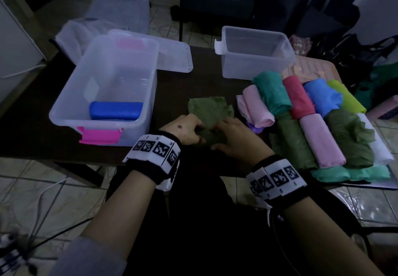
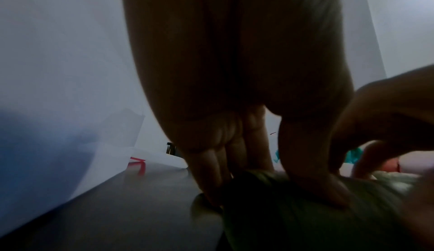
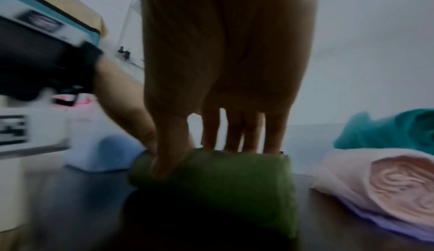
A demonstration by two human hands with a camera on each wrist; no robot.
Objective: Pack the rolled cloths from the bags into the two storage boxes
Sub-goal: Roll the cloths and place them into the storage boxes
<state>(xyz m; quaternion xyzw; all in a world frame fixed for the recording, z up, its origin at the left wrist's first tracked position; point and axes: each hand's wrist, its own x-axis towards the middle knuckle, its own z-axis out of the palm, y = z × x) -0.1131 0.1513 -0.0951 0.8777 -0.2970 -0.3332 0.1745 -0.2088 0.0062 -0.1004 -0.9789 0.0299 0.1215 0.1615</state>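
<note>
— What's in front of you?

— The dark table, a clear box on my left with one blue roll inside, another box far right.

— And your hands?

— My left hand and right hand both pinch the olive cloth, half rolled on the table between them.

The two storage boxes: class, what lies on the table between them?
In the head view, a clear lid beside the left box, then bare dark table up to the right box.
</note>
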